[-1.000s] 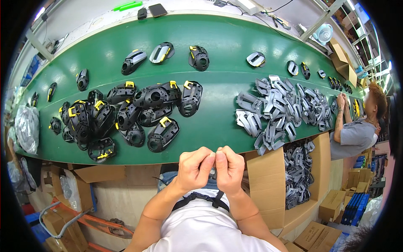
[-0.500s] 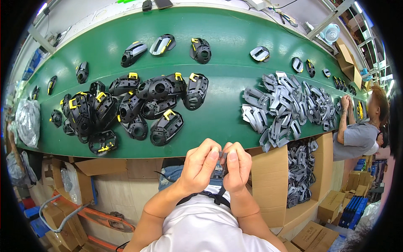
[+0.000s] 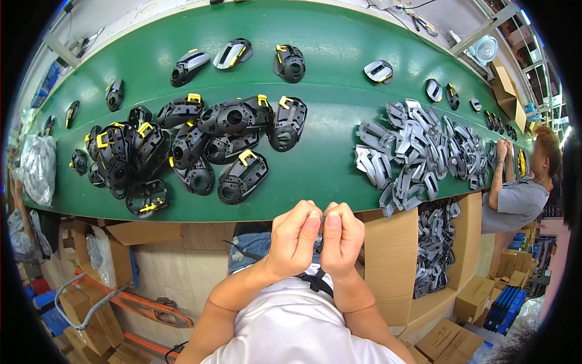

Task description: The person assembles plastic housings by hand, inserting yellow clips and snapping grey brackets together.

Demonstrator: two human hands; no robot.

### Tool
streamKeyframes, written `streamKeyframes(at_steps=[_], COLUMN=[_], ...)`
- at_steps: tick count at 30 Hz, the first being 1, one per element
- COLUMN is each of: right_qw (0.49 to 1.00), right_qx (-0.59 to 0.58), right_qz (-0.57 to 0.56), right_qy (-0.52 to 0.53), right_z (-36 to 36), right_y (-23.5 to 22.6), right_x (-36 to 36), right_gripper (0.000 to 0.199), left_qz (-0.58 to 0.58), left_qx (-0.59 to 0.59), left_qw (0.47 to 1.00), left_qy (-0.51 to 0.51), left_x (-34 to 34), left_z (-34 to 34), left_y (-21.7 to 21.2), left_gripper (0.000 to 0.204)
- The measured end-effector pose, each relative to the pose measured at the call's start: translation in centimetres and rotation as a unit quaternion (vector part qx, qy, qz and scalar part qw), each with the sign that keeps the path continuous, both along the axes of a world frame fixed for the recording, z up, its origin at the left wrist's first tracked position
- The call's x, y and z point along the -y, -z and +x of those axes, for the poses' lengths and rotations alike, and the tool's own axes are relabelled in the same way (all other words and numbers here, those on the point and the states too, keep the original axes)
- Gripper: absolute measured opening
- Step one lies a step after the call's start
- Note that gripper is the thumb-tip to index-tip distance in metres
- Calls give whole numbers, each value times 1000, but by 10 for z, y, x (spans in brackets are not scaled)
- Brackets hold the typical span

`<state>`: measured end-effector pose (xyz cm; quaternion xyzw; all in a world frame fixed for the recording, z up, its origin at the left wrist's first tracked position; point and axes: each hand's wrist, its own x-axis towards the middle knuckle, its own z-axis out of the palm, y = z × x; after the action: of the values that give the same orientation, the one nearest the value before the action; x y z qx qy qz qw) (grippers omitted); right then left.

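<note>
My left hand (image 3: 295, 238) and my right hand (image 3: 341, 240) meet in front of my body, just off the near edge of the green table (image 3: 327, 176). Both are closed, thumbs upward and side by side, pinching a small grey plastic part between them. The fingers hide nearly all of that part. Beyond my left hand lies a black plastic shell (image 3: 243, 176) with a yellow clip, at the edge of a heap of similar black shells (image 3: 116, 159). To the right of my hands, a pile of grey plastic parts (image 3: 418, 144) spreads over the table.
An open cardboard box (image 3: 388, 267) full of grey parts stands against the table at right. Assembled black-and-grey pieces (image 3: 233, 54) sit spaced along the far strip. Another person (image 3: 515, 197) works at the far right. An orange pallet jack (image 3: 151, 308) is at lower left.
My hands have closed in toward each other, and the grey part that showed between them is now almost covered. The view has shifted slightly; the heaps look the same.
</note>
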<state>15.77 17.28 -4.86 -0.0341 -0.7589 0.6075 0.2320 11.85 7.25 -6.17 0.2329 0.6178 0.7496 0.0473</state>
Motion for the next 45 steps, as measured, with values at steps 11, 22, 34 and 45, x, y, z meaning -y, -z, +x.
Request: streamKeyframes(at_steps=[11,22,34,45], right_qw=[1000,951,921,915], right_qx=[9,44,-44,-63], right_qz=[-26,-292,-388,-399], right_qy=[6,-87,-14,4], right_z=[-5,-6,34,8], right_y=[13,26,32,21], right_x=[-2,-26,-75,-72], right_gripper=[25,41,32,25], left_qz=[30,-104,-644,-204], left_qx=[-7,-22,-20,-158], left_qw=[999,994,732,965], left_qy=[-8,16,-222,54], left_x=[-6,-10,-62,-51], left_z=[-5,-71,-321,-140], left_y=[11,-17,30,-28], left_gripper=[27,13,76,63])
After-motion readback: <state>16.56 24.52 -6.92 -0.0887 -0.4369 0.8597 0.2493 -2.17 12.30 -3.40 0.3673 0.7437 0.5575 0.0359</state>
